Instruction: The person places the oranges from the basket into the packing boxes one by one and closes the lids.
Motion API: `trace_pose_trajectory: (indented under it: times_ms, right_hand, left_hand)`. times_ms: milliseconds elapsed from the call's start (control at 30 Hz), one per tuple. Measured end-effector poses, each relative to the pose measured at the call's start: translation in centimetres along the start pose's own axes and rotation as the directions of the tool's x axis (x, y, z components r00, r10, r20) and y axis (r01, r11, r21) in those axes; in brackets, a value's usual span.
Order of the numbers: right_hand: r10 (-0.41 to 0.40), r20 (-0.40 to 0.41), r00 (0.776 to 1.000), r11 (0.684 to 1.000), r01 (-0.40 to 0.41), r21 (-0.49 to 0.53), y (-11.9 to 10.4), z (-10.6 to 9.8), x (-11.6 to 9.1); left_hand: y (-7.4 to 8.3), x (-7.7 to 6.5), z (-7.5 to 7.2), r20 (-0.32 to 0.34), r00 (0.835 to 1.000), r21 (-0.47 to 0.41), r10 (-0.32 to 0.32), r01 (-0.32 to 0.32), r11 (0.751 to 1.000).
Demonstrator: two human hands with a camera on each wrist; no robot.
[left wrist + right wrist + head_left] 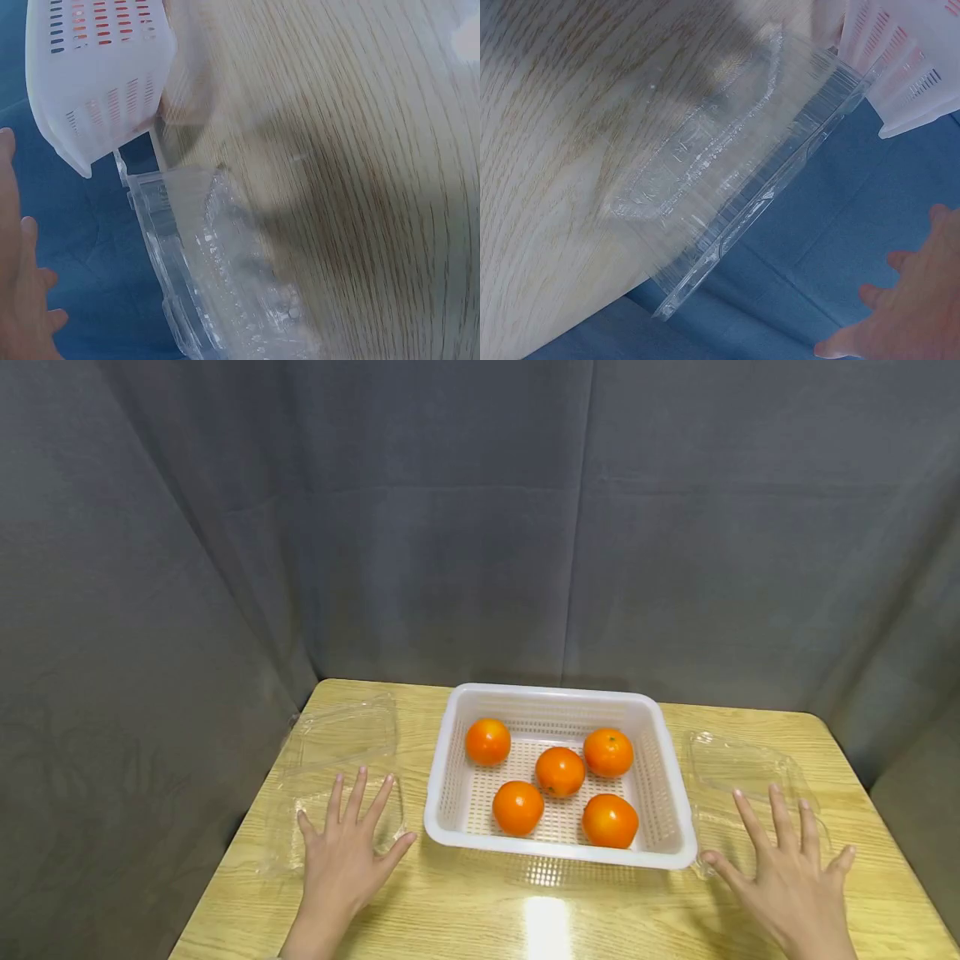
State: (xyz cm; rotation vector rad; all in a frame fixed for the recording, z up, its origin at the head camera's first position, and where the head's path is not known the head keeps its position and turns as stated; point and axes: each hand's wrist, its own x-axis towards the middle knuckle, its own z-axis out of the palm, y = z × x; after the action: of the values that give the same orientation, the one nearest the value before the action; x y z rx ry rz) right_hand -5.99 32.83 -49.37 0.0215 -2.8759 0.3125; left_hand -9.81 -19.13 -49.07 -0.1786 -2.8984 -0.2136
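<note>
My left hand [345, 856], fingers spread and straight, hovers over the near part of a clear plastic clamshell box [341, 735] with its lid raised. On the other side my right hand [791, 877] is spread the same way, overlapping the near edge of a second clear plastic clamshell box [742, 768]. Neither hand holds anything. Between them stands a white perforated plastic basket [561, 852]. Several orange round fruits, looking like oranges, lie loose inside it, one of them an orange [559, 772] in the middle. Both wrist views show the see-through boxes beside the basket.
The light wooden table [465, 910] has rounded far corners and drops off at the left, right and back. Grey curtains [450, 527] hang close behind it and along both sides. A bright light reflection [546, 927] shows on the tabletop in front of the basket.
</note>
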Motion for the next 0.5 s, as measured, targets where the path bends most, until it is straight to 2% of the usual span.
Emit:
trace_pose_trajectory:
  times_ms: [133,367,500]
  right_hand:
    - [-0.005,-0.005,1.0,1.0,0.005,0.002,-0.1,0.1,0.0]
    - [0.003,0.0,1.0,1.0,-0.003,0.018,-0.1,0.3,-0.2]
    - [0.007,0.004,1.0,1.0,-0.007,0.024,-0.1,0.4,-0.1]
  left_hand:
    - [0.2,0.0,0.1,0.011,1.0,-0.018,-0.002,0.003,1.0]
    - [1.1,0.3,0.3,0.001,1.0,-0.129,-0.008,0.008,0.992]
    - [1.4,0.5,0.5,0.02,1.0,-0.17,-0.017,0.02,0.985]
